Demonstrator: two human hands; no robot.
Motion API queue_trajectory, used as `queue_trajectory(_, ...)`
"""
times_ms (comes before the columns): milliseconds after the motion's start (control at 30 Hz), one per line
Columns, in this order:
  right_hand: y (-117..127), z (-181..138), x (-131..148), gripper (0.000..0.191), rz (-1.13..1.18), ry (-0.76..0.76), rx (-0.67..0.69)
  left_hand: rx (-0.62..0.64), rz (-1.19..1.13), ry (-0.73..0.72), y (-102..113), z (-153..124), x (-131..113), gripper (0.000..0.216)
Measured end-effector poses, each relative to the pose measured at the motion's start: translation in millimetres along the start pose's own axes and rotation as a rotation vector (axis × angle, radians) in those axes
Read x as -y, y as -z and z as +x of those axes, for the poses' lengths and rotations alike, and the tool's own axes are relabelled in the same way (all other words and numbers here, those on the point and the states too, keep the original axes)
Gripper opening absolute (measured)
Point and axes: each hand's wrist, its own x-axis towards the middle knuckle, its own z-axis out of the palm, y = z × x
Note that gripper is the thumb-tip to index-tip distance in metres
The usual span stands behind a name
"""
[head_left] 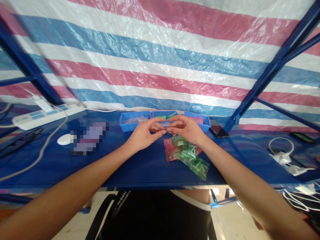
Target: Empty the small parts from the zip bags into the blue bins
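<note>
left hand [144, 134] and right hand [188, 129] are close together above the worktop [140, 170], palms turned inward. three blue bins stand in a row at the far side: the left bin [127, 127] holds pale, clear-looking packets, the middle bin [162, 113] green ones, partly hidden by the hands, and the right bin [206, 128] something pink. a dark phone [219, 128] lies just beside the right bin. a red bag [168, 150] lies flat on the worktop near the right forearm, with green bags [198, 165] partly over it; slim, pale pieces show through the green film.

smallest item noted: a clear bag [165, 124], off the worktop, in front of the middle bin. thumb and fingers of each hand appear pinched on it, one hand per side; exact contact is too small to confirm. contents cannot be told. judged handling: very light, soft and limp, the film likely slippery and quick to crease or tear if pulled hard. recommended hold: opposite edges near the top, thumb against forefinger, light pressure, clear of any contents.
</note>
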Motion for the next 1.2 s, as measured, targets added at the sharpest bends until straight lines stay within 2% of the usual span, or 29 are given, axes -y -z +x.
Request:
queue_trajectory(267, -1, -1, 1, 0.050, -0.009, 0.008, -0.021, -0.080, 0.025, -0.048, 3, 2, -2, 0.051)
queue_trajectory(467, -1, -4, 3, 0.033, -0.118, 0.037, 0.053, -0.129, 0.077, -0.047, 3, 2, -8, 0.050)
queue_trajectory(667, -2, -5, 6, 0.034, -0.134, 0.032, 0.055, -0.085, -0.040, 0.006, 3, 2, -6, 0.056)
queue_trajectory(800, -6, -5, 3, 0.034, -0.062, -0.001, 0.071, -0.091, -0.095, 0.047, 3, 2, -6, 0.059)
queue_trajectory(1000, -8, -5, 0, 0.036, -0.089, -0.005, 0.069, -0.105, -0.036, 0.029, 2, 0, -10, 0.052)
queue_trajectory(1200, -9, -7, 1, 0.030, -0.141, 0.034, 0.077, -0.124, 0.039, -0.022, 2, -2, -13, 0.045)
